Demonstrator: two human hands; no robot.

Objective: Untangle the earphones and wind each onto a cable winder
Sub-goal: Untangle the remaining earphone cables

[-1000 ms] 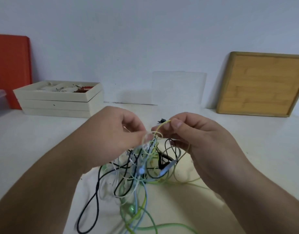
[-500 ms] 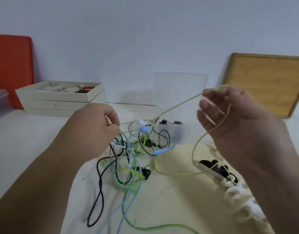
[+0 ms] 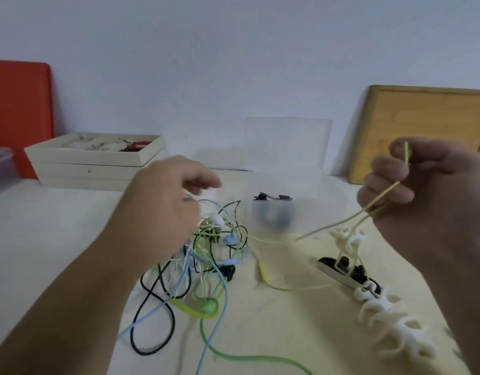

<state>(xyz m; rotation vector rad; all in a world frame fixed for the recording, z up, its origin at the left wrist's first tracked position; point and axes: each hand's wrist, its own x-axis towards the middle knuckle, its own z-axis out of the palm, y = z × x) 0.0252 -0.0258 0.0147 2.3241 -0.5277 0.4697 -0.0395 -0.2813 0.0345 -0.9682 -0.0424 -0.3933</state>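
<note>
Head view: right hand [image 3: 412,190] up, pinching yellow cord [image 3: 379,201]; left hand [image 3: 168,209] blurred at tangle [image 3: 206,255] on table [image 3: 57,226], grip unclear; untangling step, apparently; next, gentle pull, winders [image 3: 385,320] waiting.

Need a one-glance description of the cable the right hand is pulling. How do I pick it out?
Start at the wooden board leaning on the wall at right; just below it the right hand is raised. The pale yellow earphone cable is pinched in its fingers and slants down left toward the tangle. It alone is lifted off the table.
</note>
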